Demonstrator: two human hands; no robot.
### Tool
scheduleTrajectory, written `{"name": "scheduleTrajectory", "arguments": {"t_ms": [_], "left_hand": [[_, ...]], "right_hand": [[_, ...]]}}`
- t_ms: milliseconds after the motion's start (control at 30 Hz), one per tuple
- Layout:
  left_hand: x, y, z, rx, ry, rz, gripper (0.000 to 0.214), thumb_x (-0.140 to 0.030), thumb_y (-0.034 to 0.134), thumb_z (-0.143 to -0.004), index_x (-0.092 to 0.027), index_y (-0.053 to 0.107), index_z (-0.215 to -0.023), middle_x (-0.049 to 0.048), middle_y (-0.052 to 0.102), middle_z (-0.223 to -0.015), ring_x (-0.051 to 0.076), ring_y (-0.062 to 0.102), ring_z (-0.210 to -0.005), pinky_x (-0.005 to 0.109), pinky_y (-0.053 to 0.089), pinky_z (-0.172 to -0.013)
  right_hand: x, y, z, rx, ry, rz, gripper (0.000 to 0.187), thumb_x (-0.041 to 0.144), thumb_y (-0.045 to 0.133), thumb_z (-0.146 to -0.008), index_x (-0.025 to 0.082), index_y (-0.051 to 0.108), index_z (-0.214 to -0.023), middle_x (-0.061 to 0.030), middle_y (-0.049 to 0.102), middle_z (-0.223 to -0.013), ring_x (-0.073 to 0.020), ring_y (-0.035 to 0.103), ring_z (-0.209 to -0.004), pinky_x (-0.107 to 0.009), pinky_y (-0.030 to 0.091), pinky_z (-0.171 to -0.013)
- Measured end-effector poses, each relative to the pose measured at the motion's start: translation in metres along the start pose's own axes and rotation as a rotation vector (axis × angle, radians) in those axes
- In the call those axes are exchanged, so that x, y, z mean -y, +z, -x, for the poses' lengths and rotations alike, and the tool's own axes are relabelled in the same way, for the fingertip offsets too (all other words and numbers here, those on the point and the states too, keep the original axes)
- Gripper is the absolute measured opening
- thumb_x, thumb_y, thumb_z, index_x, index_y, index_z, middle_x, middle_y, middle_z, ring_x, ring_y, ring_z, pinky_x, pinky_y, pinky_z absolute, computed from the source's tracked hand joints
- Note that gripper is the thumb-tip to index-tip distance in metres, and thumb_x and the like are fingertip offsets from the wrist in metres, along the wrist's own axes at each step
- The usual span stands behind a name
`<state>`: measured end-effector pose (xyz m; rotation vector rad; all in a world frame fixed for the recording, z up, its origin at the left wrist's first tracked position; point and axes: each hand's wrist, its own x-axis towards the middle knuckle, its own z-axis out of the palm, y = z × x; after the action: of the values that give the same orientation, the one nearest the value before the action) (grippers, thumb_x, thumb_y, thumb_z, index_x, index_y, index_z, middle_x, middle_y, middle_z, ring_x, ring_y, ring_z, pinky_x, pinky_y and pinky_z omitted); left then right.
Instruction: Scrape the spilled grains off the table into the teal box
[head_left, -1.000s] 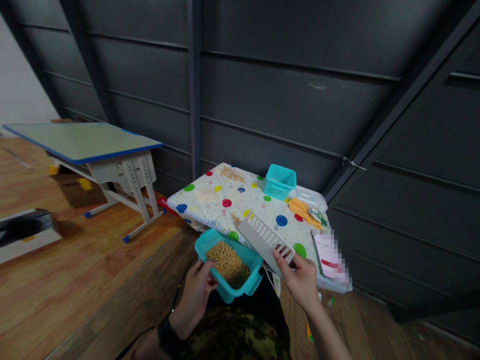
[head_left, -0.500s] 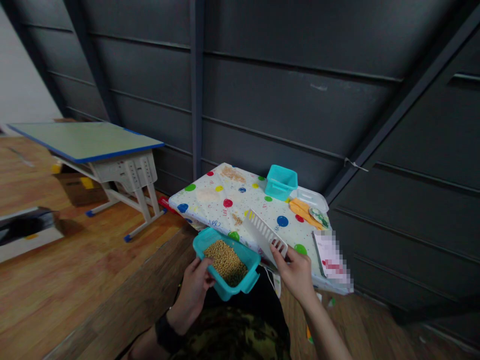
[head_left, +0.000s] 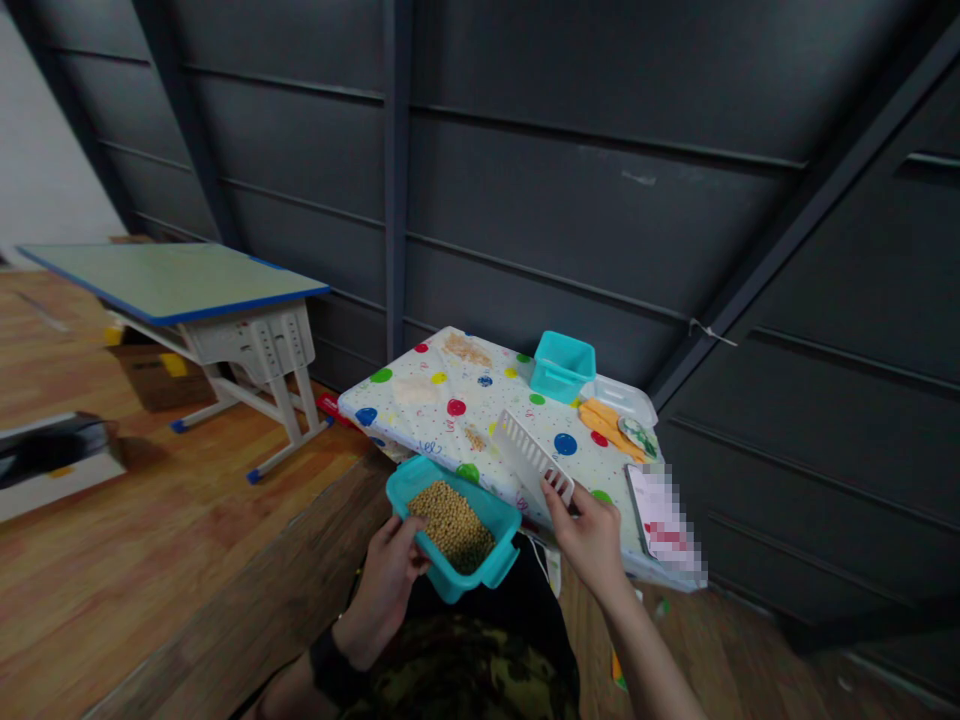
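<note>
My left hand (head_left: 391, 570) grips the near-left rim of a turquoise plastic container (head_left: 491, 500), thumb over the edge. Inside lie soybeans (head_left: 450, 520), with darker green beans or shadow at the near corner. The container is at the front edge of the table, tilted a little toward me. My right hand (head_left: 589, 530) is closed on the near end of a white slotted plastic piece (head_left: 525, 450), its exact kind unclear. That piece slants above the tablecloth, right of the container. A small scatter of beans (head_left: 475, 437) lies on the cloth beyond the container.
On the dotted tablecloth (head_left: 405, 425) are a pale tan pile (head_left: 466, 350) and a whitish patch (head_left: 415, 392). A second turquoise container (head_left: 562, 368), a clear lid (head_left: 622, 398), an orange cloth (head_left: 607, 425) and a notepad (head_left: 664, 510) sit to the right. A dark panelled wall (head_left: 547, 190) stands behind.
The white slotted piece has turned slightly in my right hand, its far end shifting a little away from me. My left hand and the container look unmoved.
</note>
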<state>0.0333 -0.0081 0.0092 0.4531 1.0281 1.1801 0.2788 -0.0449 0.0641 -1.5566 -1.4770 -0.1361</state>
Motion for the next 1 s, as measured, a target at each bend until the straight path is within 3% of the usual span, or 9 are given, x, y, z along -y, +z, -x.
{"name": "scheduleTrajectory", "arguments": {"t_ms": [267, 633, 1000], "left_hand": [[0.004, -0.006, -0.005, 0.018, 0.004, -0.018, 0.031, -0.034, 0.090, -0.057, -0.023, 0.069, -0.078, -0.0031, 0.069, -0.065, 0.015, 0.061, -0.057, 0.027, 0.051, -0.055], [0.005, -0.008, -0.008, -0.006, -0.006, -0.004, 0.037, -0.033, 0.091, -0.054, -0.021, 0.070, -0.082, -0.0034, 0.071, -0.066, 0.015, 0.062, -0.058, 0.028, 0.052, -0.056], [0.002, -0.009, -0.009, 0.001, -0.002, -0.023, 0.035, -0.034, 0.090, -0.055, -0.023, 0.068, -0.080, -0.0020, 0.074, -0.067, 0.017, 0.066, -0.060, 0.031, 0.056, -0.062]], "right_hand": [[-0.005, 0.008, -0.002, 0.029, -0.022, -0.034, 0.057, 0.055, 0.063, -0.103, 0.019, 0.062, -0.058, 0.0037, 0.050, -0.047, -0.0105, 0.043, -0.043, -0.024, 0.031, -0.047], [0.017, 0.008, 0.011, 0.071, -0.172, -0.096, 0.043, 0.035, 0.064, -0.106, 0.019, 0.068, -0.067, 0.0022, 0.061, -0.053, -0.0126, 0.054, -0.044, -0.023, 0.038, -0.048], [0.003, 0.018, -0.008, -0.054, -0.131, 0.034, 0.057, 0.051, 0.058, -0.108, 0.018, 0.069, -0.063, 0.0017, 0.056, -0.047, -0.0110, 0.045, -0.040, -0.024, 0.033, -0.046]]}}
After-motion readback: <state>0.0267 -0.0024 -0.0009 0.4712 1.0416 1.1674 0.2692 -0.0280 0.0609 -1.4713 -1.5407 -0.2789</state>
